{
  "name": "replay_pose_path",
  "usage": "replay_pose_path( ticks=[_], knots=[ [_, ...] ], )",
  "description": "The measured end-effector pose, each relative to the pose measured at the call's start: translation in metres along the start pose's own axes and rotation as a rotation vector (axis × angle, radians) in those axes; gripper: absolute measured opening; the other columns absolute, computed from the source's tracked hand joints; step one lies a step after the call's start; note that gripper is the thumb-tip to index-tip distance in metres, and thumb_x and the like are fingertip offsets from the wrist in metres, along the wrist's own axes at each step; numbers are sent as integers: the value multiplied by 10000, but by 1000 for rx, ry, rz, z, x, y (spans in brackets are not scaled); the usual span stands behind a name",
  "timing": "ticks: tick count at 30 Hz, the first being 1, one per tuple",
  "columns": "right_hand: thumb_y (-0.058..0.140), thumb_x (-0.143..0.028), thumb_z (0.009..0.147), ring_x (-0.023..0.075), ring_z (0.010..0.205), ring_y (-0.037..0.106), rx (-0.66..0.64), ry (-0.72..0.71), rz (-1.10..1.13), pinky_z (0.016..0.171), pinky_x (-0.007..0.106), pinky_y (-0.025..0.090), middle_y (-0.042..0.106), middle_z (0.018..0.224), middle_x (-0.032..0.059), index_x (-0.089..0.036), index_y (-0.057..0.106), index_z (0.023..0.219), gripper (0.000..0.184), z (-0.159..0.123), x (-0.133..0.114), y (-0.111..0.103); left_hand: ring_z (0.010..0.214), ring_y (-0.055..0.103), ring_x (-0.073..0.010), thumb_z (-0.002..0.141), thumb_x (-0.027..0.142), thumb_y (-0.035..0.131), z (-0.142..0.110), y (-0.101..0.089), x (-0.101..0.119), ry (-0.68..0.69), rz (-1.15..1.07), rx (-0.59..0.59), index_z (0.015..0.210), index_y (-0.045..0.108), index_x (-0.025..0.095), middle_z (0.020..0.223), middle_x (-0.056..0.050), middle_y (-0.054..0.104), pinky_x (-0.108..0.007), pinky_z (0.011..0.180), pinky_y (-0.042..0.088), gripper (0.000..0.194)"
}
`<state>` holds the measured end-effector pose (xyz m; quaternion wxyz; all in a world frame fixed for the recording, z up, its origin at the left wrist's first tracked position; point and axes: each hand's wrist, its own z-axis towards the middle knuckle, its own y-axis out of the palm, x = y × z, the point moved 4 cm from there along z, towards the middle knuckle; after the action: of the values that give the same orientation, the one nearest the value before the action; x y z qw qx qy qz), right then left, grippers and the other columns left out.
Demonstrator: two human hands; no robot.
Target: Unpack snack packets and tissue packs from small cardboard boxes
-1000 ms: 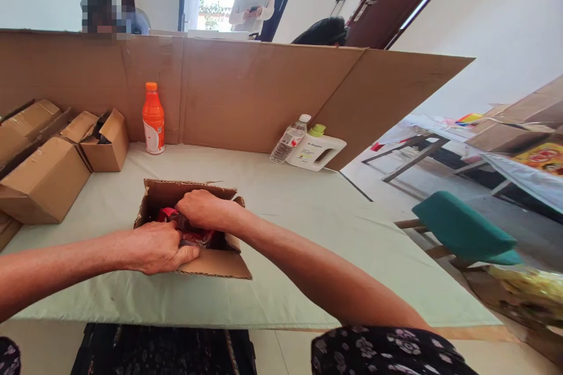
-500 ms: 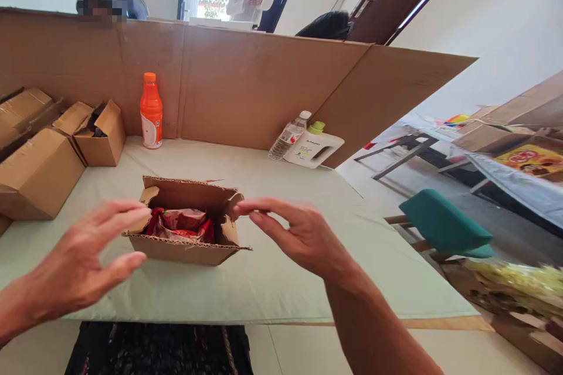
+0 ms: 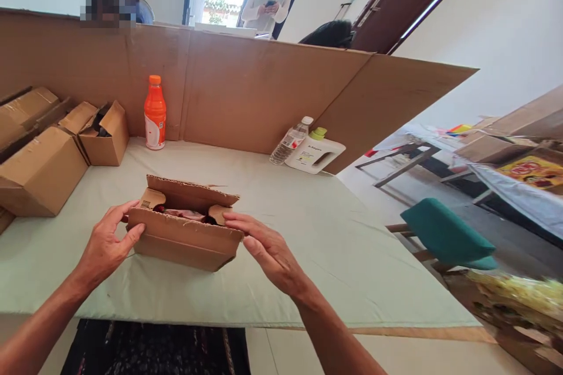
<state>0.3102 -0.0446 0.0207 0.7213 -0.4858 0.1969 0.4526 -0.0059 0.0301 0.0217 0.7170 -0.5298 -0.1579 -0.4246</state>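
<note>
A small cardboard box stands on the table in front of me, its front flap raised and leaning up. Red and pink crinkled packaging shows inside it, mostly hidden behind that flap. My left hand grips the box's left end, thumb on the front flap and fingers round the side. At the opposite end, my right hand has its fingers over the right side flap and its thumb by the front flap's corner.
An orange bottle, a clear plastic bottle and a white jug stand along the cardboard screen. More cardboard boxes sit at left. A green chair is beyond the table's right edge. A person stands behind the screen.
Both hands have closed in on the box from either side. The front flap has swung up from lying outward, covering more of the red packaging.
</note>
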Motion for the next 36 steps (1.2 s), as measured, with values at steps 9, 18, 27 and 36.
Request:
replay_pose_path(
  ticks=[9, 18, 27, 36],
  knots=[
    [508, -425, 1023, 307, 1362, 545, 58, -181, -366, 1104, 537, 453, 582, 1466, 181, -211, 360, 1576, 611, 10, 2, 15, 1318, 556, -295, 981, 296, 522, 0, 12, 4, 188, 125, 33, 1365, 587, 230, 1523, -161, 438, -503, 1049, 537, 395],
    [510, -429, 1019, 348, 1499, 382, 26, -133, -499, 1116, 532, 463, 324, 1667, 126, -314, 330, 1610, 629, -33, 30, 31, 1495, 388, -315, 979, 300, 509, 20, 12, -1, 375, 13, -411, 1367, 605, 220, 1515, -150, 532, -581, 1199, 376, 407],
    [393, -329, 1058, 256, 1423, 502, 50, 18, -320, 1114, 449, 504, 446, 1588, 106, -326, 330, 1609, 554, 18, 71, 77, 1472, 370, -341, 897, 216, 639, -51, -1, -8, 443, 236, -101, 1452, 464, 217, 1500, -157, 521, -527, 1130, 464, 582],
    [265, -157, 1014, 248, 1527, 336, -314, 33, -331, 1136, 413, 446, 186, 1705, 209, -77, 84, 1652, 668, 202, 28, 255, 1292, 520, -373, 921, 326, 614, -29, -39, -53, 158, 628, 337, 1306, 523, 236, 1363, -175, 560, -563, 1047, 464, 406]
  ],
)
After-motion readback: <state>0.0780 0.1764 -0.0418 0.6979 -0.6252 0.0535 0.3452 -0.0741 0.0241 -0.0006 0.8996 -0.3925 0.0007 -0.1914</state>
